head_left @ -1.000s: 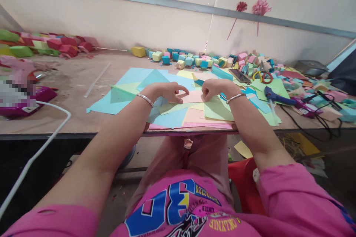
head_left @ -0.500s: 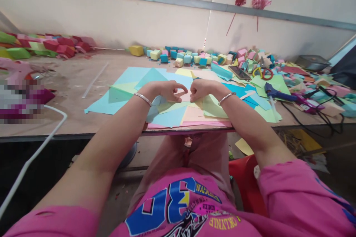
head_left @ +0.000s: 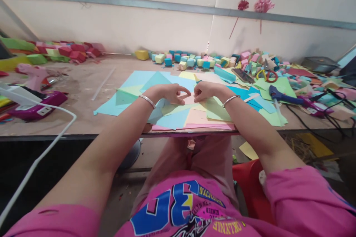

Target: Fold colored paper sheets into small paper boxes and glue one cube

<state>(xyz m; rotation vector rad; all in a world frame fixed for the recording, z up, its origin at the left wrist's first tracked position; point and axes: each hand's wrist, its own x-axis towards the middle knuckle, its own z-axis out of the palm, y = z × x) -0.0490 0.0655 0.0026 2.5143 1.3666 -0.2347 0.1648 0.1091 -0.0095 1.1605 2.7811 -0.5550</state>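
Pale wall panels (head_left: 155, 26) crossed by a grey metal rail (head_left: 155, 4) fill the top of the frame, above a brown tabletop (head_left: 122, 63). At the centre lies a peach paper piece (head_left: 189, 100) on overlapping coloured sheets, its visible part between the two hands; its long axis appears to run left to right across the frame, though both ends are covered.

The left hand (head_left: 171, 92) has its index finger and thumb apart, tips pointing right over the paper. The right hand (head_left: 207, 89) has its fingers curled inward, tips down at the paper; whether they pinch it I cannot tell.

Light blue sheets (head_left: 133, 81) spread left of centre, and a light green sheet (head_left: 217, 109) lies under the right wrist. Right of centre are a smartphone (head_left: 242, 75), scissors (head_left: 267, 76) with yellow and red handles, and a blue glue gun (head_left: 286, 96). Small paper boxes (head_left: 175, 59) line the back, and a pink glue gun (head_left: 33, 74) sits at the left. Both forearms hide the sheets' near edges.
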